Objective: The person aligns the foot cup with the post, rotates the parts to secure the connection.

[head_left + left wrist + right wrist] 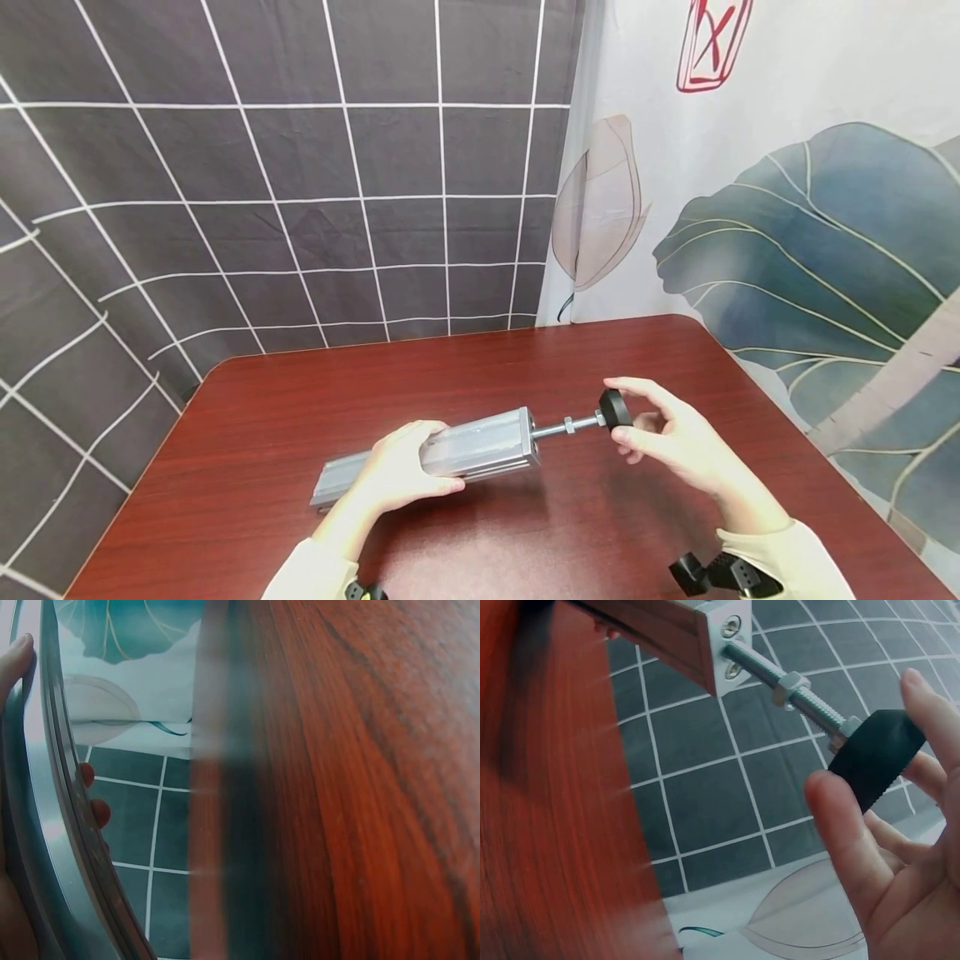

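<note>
We see metal block [483, 446] held over the counter [262, 408], rod [551, 430] to our right | left hand [397, 468], fingers curled round block; right hand [675, 433], fingers pinching black knob [615, 408] | we'd brace block; guide knob in line with rod | right wrist view shows end screws [731, 627] plainly; left wrist view shows far-side fingers [100, 814] that head view hides
</note>
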### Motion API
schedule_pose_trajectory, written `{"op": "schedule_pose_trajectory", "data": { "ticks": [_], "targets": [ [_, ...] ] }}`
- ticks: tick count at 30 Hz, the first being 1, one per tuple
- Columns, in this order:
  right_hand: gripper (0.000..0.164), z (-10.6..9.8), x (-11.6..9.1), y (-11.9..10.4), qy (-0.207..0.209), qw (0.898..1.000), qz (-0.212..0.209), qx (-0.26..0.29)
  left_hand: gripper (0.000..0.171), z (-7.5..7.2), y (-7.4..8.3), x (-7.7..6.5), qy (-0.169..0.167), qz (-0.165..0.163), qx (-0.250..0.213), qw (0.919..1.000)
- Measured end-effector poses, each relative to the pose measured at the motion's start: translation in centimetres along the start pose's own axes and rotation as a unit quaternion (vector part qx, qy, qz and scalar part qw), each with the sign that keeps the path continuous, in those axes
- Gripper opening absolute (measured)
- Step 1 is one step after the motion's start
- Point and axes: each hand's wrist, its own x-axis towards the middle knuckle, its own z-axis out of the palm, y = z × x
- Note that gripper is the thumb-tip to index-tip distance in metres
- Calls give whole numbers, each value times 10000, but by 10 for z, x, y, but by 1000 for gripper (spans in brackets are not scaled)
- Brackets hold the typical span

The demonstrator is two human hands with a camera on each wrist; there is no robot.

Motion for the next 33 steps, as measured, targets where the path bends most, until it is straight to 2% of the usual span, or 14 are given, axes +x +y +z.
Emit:
{"op": "schedule_pose_trajectory", "data": {
  "ticks": [3,6,11,17,27,33],
  "targets": [
    [62,-1,-1,-2,-119,9999,104,-35,67,-1,0,-1,44,-15,-2,10000],
    [71,-5,-4,-2,-424,9988,192,-114,66,-1,0,-1,51,-6,28,10000],
    [79,-10,-6,1,-694,9974,-21,-190,65,-1,-1,-1,50,-27,26,10000],
    [73,-10,-4,3,-431,9985,15,-344,65,-3,-1,-1,32,-46,-55,10000],
    [52,-3,-1,3,162,9972,46,-726,65,-2,-1,-2,56,69,67,9999],
    [56,-2,-1,3,98,9988,-3,-473,65,-1,-2,-3,64,66,114,9999]
  ]
}}
